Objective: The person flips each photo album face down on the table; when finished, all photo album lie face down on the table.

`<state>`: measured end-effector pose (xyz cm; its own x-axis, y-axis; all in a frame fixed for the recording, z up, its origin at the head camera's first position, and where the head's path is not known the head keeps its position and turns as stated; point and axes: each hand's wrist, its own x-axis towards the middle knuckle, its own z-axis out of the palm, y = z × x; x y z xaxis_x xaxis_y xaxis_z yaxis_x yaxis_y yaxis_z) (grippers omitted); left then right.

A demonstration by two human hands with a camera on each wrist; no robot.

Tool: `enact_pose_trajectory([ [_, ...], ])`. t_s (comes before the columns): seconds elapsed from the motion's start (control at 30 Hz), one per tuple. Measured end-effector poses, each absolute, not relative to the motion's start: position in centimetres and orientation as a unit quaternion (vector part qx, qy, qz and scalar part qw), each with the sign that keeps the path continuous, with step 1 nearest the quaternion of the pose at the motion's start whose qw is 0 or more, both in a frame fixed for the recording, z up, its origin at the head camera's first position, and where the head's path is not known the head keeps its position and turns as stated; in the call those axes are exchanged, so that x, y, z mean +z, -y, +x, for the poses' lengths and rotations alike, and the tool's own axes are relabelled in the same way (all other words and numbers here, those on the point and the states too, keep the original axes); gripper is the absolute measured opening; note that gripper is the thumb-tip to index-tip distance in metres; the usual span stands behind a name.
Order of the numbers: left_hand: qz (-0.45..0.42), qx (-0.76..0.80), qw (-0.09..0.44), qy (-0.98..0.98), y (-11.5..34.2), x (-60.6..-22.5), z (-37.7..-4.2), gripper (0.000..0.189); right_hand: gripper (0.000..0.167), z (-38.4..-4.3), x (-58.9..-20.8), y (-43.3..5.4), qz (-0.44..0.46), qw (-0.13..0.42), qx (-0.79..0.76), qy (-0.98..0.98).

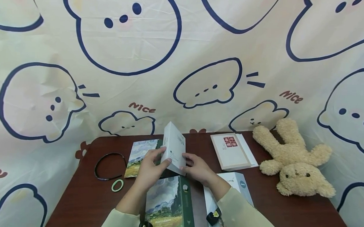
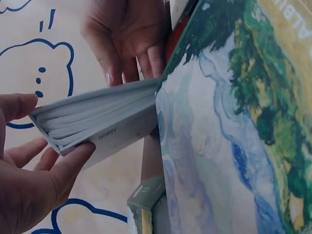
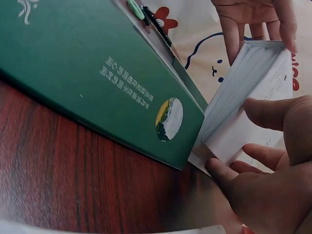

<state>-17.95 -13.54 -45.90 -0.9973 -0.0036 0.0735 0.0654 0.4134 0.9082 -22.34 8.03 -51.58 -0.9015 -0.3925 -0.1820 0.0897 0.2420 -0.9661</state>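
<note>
Standing between the two hands, the white book (image 1: 175, 147) tilts a little, its printed front facing the body. The left hand (image 1: 150, 167) pinches its left side, thumb on one cover and fingers on the other; the right hand (image 1: 199, 168) pinches the lower right part the same way. Whether the bottom edge rests on anything I cannot tell.

It looks stiff in the covers, with thick leaves between them that may fan apart if only one cover is held. I judge it moderately light, smooth enough to slide under a dry thumb, and prone to dented corners rather than breakage. A hold spanning both covers, low on each side, seems safest.

Below the hands lies a green-spined album (image 1: 166, 203); just beyond the left hand is a landscape-covered book (image 1: 138, 155), with a dark headband (image 1: 95, 167) and a pale green ring (image 1: 112, 186) further left. A pale blue box (image 1: 237, 182) lies under the right forearm. Beyond the right hand sit a red-stamped box (image 1: 225, 153) and, further right, a plush bear (image 1: 291, 160). The dark reddish wooden table (image 1: 76, 200) looks smooth; past it hangs a cartoon-printed cloth (image 1: 127, 51).
</note>
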Motion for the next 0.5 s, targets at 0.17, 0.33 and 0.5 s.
enact_pose_trajectory([
  [0.17, -0.023, -0.539, 0.048, 0.841, 13.18, -45.63, -17.78, 0.052, 0.069, -22.22, -51.36, -7.9, -0.101, 0.219, -0.627, -0.741],
  [0.33, -0.027, -0.528, 0.058, 0.847, 12.88, -45.57, -17.75, 0.052, 0.067, -22.17, -51.07, -7.73, -0.107, 0.225, -0.636, -0.73],
  [0.5, -0.037, -0.525, 0.059, 0.848, 12.59, -45.35, -17.78, 0.054, 0.063, -22.28, -50.61, -7.49, -0.108, 0.219, -0.64, -0.729],
])
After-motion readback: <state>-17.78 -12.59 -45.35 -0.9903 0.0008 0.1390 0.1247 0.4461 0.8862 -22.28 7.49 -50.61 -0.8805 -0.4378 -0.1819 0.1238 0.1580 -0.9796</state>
